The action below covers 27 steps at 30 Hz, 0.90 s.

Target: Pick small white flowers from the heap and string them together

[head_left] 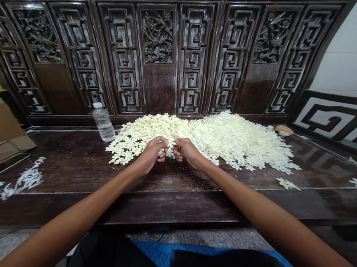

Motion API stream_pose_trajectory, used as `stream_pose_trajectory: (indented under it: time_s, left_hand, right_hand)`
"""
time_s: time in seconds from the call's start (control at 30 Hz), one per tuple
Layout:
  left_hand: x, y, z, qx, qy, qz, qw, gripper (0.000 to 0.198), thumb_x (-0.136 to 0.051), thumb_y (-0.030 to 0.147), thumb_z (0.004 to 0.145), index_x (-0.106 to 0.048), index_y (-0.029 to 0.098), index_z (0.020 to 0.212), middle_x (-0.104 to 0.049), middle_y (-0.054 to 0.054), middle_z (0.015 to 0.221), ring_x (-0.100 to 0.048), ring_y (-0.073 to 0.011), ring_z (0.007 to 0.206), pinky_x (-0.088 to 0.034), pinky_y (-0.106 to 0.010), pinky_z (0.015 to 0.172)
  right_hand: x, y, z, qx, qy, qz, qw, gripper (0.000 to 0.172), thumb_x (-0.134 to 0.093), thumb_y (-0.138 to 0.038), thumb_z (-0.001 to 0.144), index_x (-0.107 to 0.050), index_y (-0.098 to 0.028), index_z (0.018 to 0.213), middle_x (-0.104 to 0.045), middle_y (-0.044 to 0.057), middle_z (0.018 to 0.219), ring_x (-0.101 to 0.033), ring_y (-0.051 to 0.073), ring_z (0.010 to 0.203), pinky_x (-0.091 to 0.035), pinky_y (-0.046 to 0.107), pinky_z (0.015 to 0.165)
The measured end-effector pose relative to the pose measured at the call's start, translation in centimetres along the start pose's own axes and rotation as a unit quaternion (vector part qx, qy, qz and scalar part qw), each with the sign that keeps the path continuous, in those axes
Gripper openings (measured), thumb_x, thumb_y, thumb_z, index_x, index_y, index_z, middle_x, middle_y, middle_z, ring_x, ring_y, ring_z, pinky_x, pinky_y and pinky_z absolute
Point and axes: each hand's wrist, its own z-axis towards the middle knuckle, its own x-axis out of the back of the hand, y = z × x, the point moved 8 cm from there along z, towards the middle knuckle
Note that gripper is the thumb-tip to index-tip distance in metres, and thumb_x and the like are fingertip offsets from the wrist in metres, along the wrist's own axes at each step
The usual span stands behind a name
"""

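Between my fingertips is a small white flower (171, 142), its petals spread. My left hand (155, 153) pinches it from the left, thumb and forefinger together. From the other side my right hand (187, 151) pinches it too, the remaining fingers curled in. Both hands hover just over the front of a wide heap of pale flowers (235, 138) on the dark wooden bench (170, 185). The heap's left part (130, 141) looks yellower, the right part whiter. Whether the flowers are real or artificial I cannot tell.
Left of the heap stands a clear plastic bottle (104, 123) with a white cap. A cardboard box (5, 130) and a pile of thin white pieces (26, 179) are at the far left. A tan rounded object (284, 130) lies right. The carved backrest (160, 84) rises behind.
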Motion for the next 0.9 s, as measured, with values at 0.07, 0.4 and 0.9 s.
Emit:
stream_pose_trajectory:
  time_s: [0.07,0.4,0.9]
  left_hand:
    - [0.3,0.4,0.0,-0.013,0.019,0.005,1.000,0.033,-0.081,0.039,0.080,-0.055,0.019,0.084,-0.053,0.003,0.069,-0.038,-0.0047,0.048,-0.029,-0.017,0.045]
    - [0.6,0.7,0.2,-0.056,0.035,0.033,0.997,0.030,-0.075,0.040,0.083,-0.054,0.019,0.079,-0.052,0.003,0.066,-0.037,-0.0050,0.046,-0.029,-0.018,0.045]
    - [1.1,1.0,0.5,-0.049,0.020,0.072,0.996,0.046,-0.088,0.047,0.073,-0.053,0.019,0.081,-0.048,0.006,0.061,-0.035,-0.0046,0.047,-0.027,-0.016,0.041]
  right_hand:
    - [0.2,-0.3,0.0,0.011,0.001,-0.028,1.000,0.047,-0.063,-0.062,0.091,-0.055,-0.019,0.074,-0.049,-0.004,0.050,-0.039,0.009,0.039,-0.032,0.023,0.040]
    - [-0.2,-1.8,-0.6,0.050,0.030,-0.116,0.992,0.045,-0.077,-0.060,0.081,-0.056,-0.020,0.083,-0.056,-0.005,0.056,-0.049,0.010,0.040,-0.036,0.020,0.035]
    - [0.9,-2.8,-0.4,0.112,0.052,-0.188,0.974,0.057,-0.076,-0.072,0.078,-0.056,-0.019,0.079,-0.057,-0.003,0.056,-0.051,0.010,0.043,-0.039,0.021,0.039]
